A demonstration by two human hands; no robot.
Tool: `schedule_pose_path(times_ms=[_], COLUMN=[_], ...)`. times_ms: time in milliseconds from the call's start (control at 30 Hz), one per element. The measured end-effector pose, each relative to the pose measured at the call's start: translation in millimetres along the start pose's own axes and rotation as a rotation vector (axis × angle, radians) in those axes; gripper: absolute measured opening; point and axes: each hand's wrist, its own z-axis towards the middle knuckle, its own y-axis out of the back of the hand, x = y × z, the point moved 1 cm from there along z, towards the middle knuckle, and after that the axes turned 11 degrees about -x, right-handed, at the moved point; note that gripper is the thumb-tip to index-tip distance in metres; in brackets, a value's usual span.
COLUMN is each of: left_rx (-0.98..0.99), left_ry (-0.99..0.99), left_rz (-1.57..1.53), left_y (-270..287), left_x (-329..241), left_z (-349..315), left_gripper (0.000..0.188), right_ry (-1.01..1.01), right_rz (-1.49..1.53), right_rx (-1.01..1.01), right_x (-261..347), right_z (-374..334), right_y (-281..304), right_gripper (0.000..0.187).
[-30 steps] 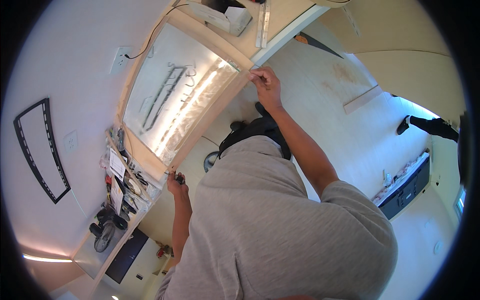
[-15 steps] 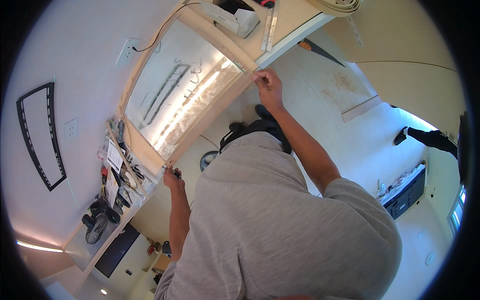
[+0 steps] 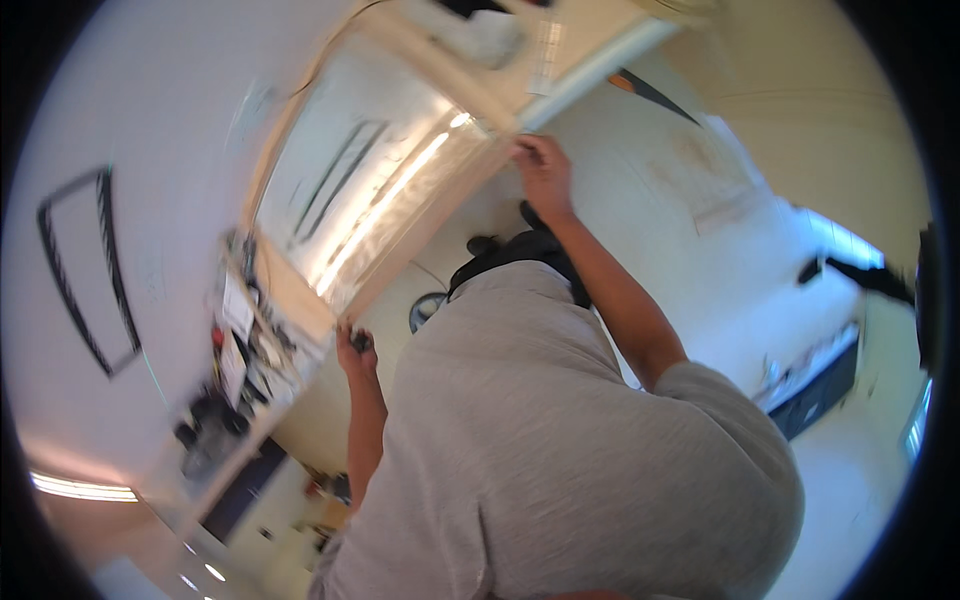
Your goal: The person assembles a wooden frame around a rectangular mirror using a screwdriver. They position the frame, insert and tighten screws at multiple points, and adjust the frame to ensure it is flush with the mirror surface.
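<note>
A shiny, mirror-like sheet point(image 3: 335, 165) sits inside a pale wooden frame point(image 3: 420, 225) on the counter, reflecting a bright light strip. At the front edge's near-left end is my left hand point(image 3: 358, 352), its fingers curled round a small dark thing that I cannot make out. My right hand point(image 3: 546, 180) is at the other end of that front edge, by the frame's corner. Its thumb and fingers are pinched together; what they hold, if anything, is too small and blurred to name.
Tools, papers and plastic bags point(image 3: 245, 345) clutter the counter at left, with a dark circular saw point(image 3: 210, 430) beyond. A metal ruler point(image 3: 546, 55) lies at the top. On the floor is a handsaw point(image 3: 655, 95). Another person's dark-clothed leg point(image 3: 865, 280) shows at right.
The whole view has shifted slightly and blurred with head motion. Both hands keep about the same places at the two ends of the frame's front edge.
</note>
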Motion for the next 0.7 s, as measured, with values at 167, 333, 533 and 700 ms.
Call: schedule_pose_path(times_ms=[167,333,533,700], left_rx=[-0.014,0.080,0.038,0.109], left_ry=[-0.083,-0.158,-0.199,-0.202], left_rz=[-0.112,-0.413,-0.544,-0.627], left_y=[1,0,-9,-7], left_x=[12,32,48,58], left_z=[-11,-19,-18,-12], left_gripper=[0.047,0.042,0.033,0.039], right_ry=[0.037,-0.160,-0.175,-0.240], right_rz=[-0.101,-0.062,-0.090,-0.307], right_rx=[0.169,0.242,0.417,0.464], right_x=[-9,-1,8,21], right_z=[8,21,39,51], right_y=[4,6,12,15], right_gripper=[0.022,0.034,0.031,0.033])
